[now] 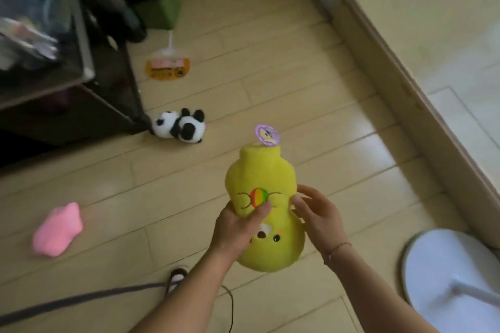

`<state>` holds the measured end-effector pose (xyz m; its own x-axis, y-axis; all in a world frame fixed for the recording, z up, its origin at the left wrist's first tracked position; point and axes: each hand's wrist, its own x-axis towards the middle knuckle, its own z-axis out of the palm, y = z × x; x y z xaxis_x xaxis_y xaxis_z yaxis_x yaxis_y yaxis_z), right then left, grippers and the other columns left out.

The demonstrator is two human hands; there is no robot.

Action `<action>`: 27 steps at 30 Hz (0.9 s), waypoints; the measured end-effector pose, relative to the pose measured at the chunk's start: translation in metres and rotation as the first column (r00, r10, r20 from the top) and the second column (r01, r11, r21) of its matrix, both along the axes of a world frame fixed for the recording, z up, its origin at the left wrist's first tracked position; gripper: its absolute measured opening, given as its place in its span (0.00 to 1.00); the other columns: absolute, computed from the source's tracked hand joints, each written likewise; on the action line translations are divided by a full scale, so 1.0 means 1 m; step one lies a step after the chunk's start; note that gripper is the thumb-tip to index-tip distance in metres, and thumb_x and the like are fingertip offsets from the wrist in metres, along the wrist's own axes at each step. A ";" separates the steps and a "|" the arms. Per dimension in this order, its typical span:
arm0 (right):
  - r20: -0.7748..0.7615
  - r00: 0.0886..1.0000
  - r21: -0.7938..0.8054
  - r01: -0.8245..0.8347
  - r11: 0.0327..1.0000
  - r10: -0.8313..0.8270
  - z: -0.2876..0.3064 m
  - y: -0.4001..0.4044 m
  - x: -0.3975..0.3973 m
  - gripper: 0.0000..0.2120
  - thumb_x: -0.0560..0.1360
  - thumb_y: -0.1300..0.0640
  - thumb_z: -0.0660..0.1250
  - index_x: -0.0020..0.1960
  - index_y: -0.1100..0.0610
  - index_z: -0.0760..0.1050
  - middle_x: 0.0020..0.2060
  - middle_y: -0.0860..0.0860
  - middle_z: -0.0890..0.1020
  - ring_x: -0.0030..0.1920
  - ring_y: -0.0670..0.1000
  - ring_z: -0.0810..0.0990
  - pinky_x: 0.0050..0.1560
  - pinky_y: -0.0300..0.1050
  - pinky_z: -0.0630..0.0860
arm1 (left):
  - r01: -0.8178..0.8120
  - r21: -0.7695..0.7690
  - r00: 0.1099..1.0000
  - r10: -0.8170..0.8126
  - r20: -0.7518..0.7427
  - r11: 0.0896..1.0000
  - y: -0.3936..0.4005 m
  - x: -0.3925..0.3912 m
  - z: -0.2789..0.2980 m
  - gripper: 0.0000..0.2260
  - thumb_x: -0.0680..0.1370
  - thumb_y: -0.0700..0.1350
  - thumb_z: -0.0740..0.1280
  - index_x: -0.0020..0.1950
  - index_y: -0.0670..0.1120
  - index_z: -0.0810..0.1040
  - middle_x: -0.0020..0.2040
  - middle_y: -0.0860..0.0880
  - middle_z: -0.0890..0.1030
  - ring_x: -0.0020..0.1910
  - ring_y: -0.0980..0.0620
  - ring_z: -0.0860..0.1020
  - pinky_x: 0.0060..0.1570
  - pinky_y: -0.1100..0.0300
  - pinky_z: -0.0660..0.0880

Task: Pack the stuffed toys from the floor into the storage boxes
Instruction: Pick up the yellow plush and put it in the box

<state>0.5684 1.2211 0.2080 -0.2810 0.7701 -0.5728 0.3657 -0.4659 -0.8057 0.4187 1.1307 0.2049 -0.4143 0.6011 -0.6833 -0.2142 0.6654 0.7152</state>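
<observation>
Here, both hands were on the yellow plush toy (261,184), held above the wooden floor (270,76) with its face turned upside down toward me. My left hand (235,227) gripped its middle from the left, thumb pressed just under the rainbow ball (259,197) stitched on its front. My right hand (318,217) clasped the opposite side, fingers (300,204) curled onto the plush; a thin bracelet (338,249) sat at that wrist. A round purple tag (266,134) stuck out from the far end of the yellow plush toy.

Up and left of the yellow plush toy, a panda plush (180,127) lay on the floor, touching the corner of a dark storage box (81,105). Farther beyond the panda lay an orange packet (167,67). Well to the left of the yellow plush toy, a pink plush (58,230) rested on the floor. To the lower right stood a white round base (443,265). A dark cord (81,299) ran across the floor below left.
</observation>
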 end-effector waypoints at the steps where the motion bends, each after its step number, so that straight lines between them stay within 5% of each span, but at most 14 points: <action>1: -0.001 1.000 -0.007 0.001 1.000 -0.001 0.001 -0.001 -0.024 0.08 0.76 0.57 0.67 0.54 0.49 0.78 0.40 0.48 0.86 0.40 0.47 0.83 0.39 0.43 0.78 | -0.052 0.008 0.998 0.051 0.026 0.999 -0.007 -0.026 0.000 0.27 0.57 0.68 0.73 0.50 0.54 0.82 0.44 0.60 0.85 0.45 0.61 0.83 0.45 0.60 0.78; 5: 0.033 0.997 -0.019 -0.064 0.998 0.064 0.005 -0.007 -0.114 0.09 0.77 0.58 0.65 0.56 0.51 0.77 0.43 0.51 0.86 0.41 0.54 0.84 0.39 0.50 0.78 | -0.274 -0.043 0.955 0.277 0.109 0.961 -0.041 -0.122 -0.006 0.27 0.57 0.66 0.74 0.51 0.55 0.83 0.46 0.58 0.86 0.48 0.55 0.83 0.50 0.54 0.79; 12: 0.153 0.923 -0.074 -0.345 0.936 0.353 0.011 -0.023 -0.241 0.10 0.77 0.60 0.66 0.57 0.50 0.77 0.44 0.49 0.85 0.41 0.52 0.84 0.37 0.45 0.78 | -0.669 -0.058 0.737 0.672 0.073 0.741 -0.098 -0.249 -0.008 0.14 0.70 0.60 0.74 0.52 0.59 0.79 0.51 0.56 0.83 0.50 0.52 0.81 0.51 0.50 0.79; 15: 0.179 0.879 -0.121 -0.426 0.896 0.442 0.010 -0.030 -0.298 0.09 0.77 0.61 0.66 0.55 0.51 0.77 0.44 0.50 0.85 0.41 0.54 0.83 0.37 0.46 0.76 | -0.756 -0.044 0.653 0.757 0.005 0.653 -0.131 -0.287 -0.007 0.21 0.65 0.62 0.75 0.56 0.58 0.78 0.54 0.56 0.83 0.53 0.51 0.81 0.56 0.47 0.78; 19: 0.191 0.808 -0.193 -0.526 0.828 0.557 -0.001 -0.046 -0.366 0.08 0.76 0.61 0.67 0.53 0.52 0.78 0.42 0.52 0.85 0.38 0.54 0.81 0.38 0.47 0.73 | -0.855 -0.056 0.519 0.848 -0.107 0.516 -0.175 -0.327 -0.008 0.21 0.72 0.54 0.73 0.63 0.54 0.75 0.59 0.51 0.80 0.59 0.47 0.78 0.63 0.49 0.73; 27: 0.218 0.577 -0.261 -0.743 0.616 0.787 -0.051 -0.125 -0.481 0.08 0.75 0.58 0.70 0.54 0.54 0.78 0.47 0.54 0.84 0.37 0.52 0.80 0.35 0.43 0.70 | -0.987 -0.084 0.155 0.948 -0.279 0.137 -0.279 -0.377 -0.056 0.26 0.71 0.53 0.75 0.66 0.47 0.74 0.61 0.46 0.80 0.58 0.46 0.78 0.59 0.53 0.73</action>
<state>0.0869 1.0961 0.1573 -0.5398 0.2600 -0.8007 0.8307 0.0101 -0.5567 0.0421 0.8513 0.1489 -0.6291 -0.5077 -0.5886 -0.7197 0.0945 0.6878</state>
